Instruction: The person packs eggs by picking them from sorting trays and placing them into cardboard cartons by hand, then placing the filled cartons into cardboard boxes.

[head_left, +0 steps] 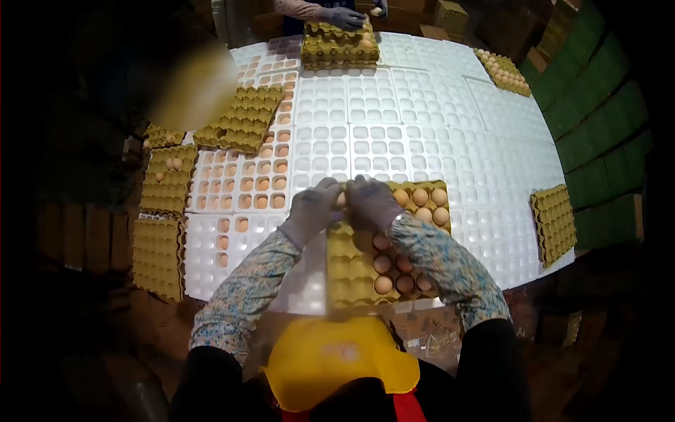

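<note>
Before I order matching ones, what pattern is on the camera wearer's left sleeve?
Left sleeve: mottled blue and beige, in the head view.

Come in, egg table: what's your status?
Left hand, right hand together at near tray, far left corner; egg between them. Tray partly filled, nearer left cells bare. Nothing obvious in the way.
</note>
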### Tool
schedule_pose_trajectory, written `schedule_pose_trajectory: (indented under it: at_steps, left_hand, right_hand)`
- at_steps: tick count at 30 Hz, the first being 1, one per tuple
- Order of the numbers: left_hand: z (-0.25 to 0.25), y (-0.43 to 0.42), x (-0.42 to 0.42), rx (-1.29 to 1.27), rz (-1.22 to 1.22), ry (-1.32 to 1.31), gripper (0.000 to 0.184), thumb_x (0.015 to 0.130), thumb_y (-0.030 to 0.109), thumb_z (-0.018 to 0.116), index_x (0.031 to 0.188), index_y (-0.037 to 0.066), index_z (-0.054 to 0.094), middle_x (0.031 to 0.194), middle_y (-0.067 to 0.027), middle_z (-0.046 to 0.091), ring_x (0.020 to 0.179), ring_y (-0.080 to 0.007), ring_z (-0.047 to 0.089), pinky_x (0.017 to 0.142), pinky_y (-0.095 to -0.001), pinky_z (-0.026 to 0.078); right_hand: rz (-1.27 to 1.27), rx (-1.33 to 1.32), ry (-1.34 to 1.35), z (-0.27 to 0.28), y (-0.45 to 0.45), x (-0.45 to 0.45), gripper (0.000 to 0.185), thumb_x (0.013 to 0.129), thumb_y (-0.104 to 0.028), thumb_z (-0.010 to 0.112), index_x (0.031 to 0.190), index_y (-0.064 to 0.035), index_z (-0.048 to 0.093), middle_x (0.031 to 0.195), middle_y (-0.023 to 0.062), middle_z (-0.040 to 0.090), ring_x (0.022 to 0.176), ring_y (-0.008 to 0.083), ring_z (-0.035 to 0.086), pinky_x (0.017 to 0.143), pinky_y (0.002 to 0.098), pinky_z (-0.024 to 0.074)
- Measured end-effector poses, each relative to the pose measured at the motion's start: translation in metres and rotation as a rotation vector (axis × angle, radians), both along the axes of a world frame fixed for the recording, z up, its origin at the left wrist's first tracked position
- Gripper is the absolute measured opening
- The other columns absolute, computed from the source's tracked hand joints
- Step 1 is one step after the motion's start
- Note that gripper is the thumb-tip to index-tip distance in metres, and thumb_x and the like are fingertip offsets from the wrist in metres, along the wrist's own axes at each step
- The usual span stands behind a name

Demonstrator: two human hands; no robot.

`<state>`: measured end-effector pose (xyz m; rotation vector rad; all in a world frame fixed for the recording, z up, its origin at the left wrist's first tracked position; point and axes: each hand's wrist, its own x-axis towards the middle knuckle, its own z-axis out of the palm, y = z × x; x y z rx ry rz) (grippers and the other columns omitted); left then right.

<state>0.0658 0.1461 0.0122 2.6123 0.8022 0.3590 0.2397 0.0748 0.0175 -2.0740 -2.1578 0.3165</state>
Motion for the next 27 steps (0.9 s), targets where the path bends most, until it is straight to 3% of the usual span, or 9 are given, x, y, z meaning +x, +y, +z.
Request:
schedule_pose_trajectory:
  at_steps: [2,5,9,13,18,20,22,25,27]
  left_hand:
    - [-0.007,0.0,0.008,-0.063,0.073,0.069,0.036,0.083,0.028,0.077,0.112,0.012,0.062,0.103,-0.0134,0.068,0.094,-0.0366,0.071,0.084,-0.0476,0.056]
    - [0.017,-0.018,0.001,-0.223,0.117,-0.11,0.036,0.087,0.022,0.069,0.121,0.012,0.064,0.101,-0.0134,0.071,0.092,-0.0346,0.072,0.078,-0.044,0.058]
    - [0.031,-0.127,-0.007,-0.248,-0.085,-0.025,0.031,0.086,0.019,0.068,0.117,0.018,0.072,0.13,-0.0245,0.056,0.097,-0.0394,0.069,0.083,-0.0435,0.059]
    - [-0.01,-0.208,0.017,-0.13,0.043,0.156,0.019,0.082,0.022,0.072,0.097,0.01,0.069,0.122,-0.0264,0.057,0.082,-0.0382,0.068,0.067,-0.0468,0.058]
    - [-0.009,-0.205,0.005,-0.182,0.072,0.041,0.035,0.08,0.024,0.077,0.111,0.01,0.067,0.12,-0.0213,0.061,0.091,-0.0385,0.067,0.078,-0.0475,0.057]
    - [0.008,-0.165,-0.027,-0.463,0.062,-0.046,0.048,0.079,0.029,0.082,0.121,0.013,0.067,0.141,-0.0234,0.05,0.105,-0.0404,0.067,0.087,-0.0429,0.058]
    - [0.011,-0.14,-0.089,-0.545,0.276,-0.426,0.047,0.078,0.032,0.089,0.113,0.009,0.069,0.129,-0.0196,0.054,0.11,-0.0343,0.063,0.092,-0.0409,0.054]
    - [-0.039,-0.054,-0.228,-0.492,0.49,-0.483,0.053,0.07,0.036,0.094,0.103,0.003,0.07,0.119,-0.0168,0.058,0.105,-0.0305,0.064,0.091,-0.0386,0.053]
    - [-0.072,0.01,-0.336,-0.385,0.633,-0.327,0.058,0.066,0.041,0.095,0.101,0.001,0.071,0.122,-0.0165,0.06,0.108,-0.0303,0.063,0.095,-0.0391,0.053]
  right_hand:
    - [0.013,-0.162,0.109,0.008,0.006,0.012,0.042,0.086,-0.028,0.075,0.122,-0.0083,0.064,0.103,0.0175,0.072,0.102,0.0358,0.071,0.089,0.0429,0.0557]
    - [-0.212,-0.022,0.826,0.048,-0.067,0.054,0.033,0.092,-0.023,0.069,0.122,-0.01,0.064,0.119,0.0172,0.066,0.1,0.0328,0.07,0.085,0.0416,0.0575]
    - [-0.028,0.118,0.372,0.028,-0.196,0.068,0.031,0.087,-0.019,0.073,0.116,-0.0094,0.066,0.131,0.0195,0.056,0.105,0.0355,0.067,0.079,0.0439,0.0596]
    - [-0.021,-0.005,-0.23,0.0,-0.227,0.01,0.042,0.071,-0.023,0.084,0.11,-0.0156,0.069,0.131,0.0225,0.056,0.11,0.039,0.065,0.078,0.0462,0.0597]
    - [-0.178,0.002,0.234,-0.017,-0.234,0.038,0.053,0.068,-0.024,0.09,0.113,-0.0056,0.072,0.134,0.0222,0.055,0.118,0.0411,0.06,0.098,0.0444,0.0541]
    - [-0.498,0.125,0.748,-0.009,-0.23,0.031,0.047,0.071,-0.019,0.087,0.112,-0.0037,0.071,0.137,0.0167,0.049,0.124,0.0314,0.055,0.101,0.0388,0.0506]
    - [-0.619,0.313,0.767,-0.002,-0.217,0.009,0.045,0.071,-0.016,0.083,0.112,-0.0041,0.07,0.14,0.0169,0.046,0.125,0.0322,0.055,0.1,0.0398,0.0519]
    - [-0.476,0.271,0.792,0.008,-0.156,-0.088,0.047,0.069,-0.018,0.085,0.111,-0.005,0.07,0.139,0.0155,0.047,0.127,0.0322,0.054,0.098,0.0394,0.0527]
    - [-0.135,0.183,0.831,-0.013,-0.093,-0.163,0.047,0.066,-0.024,0.092,0.106,-0.0067,0.073,0.138,0.0169,0.049,0.111,0.0269,0.063,0.075,0.0363,0.0577]
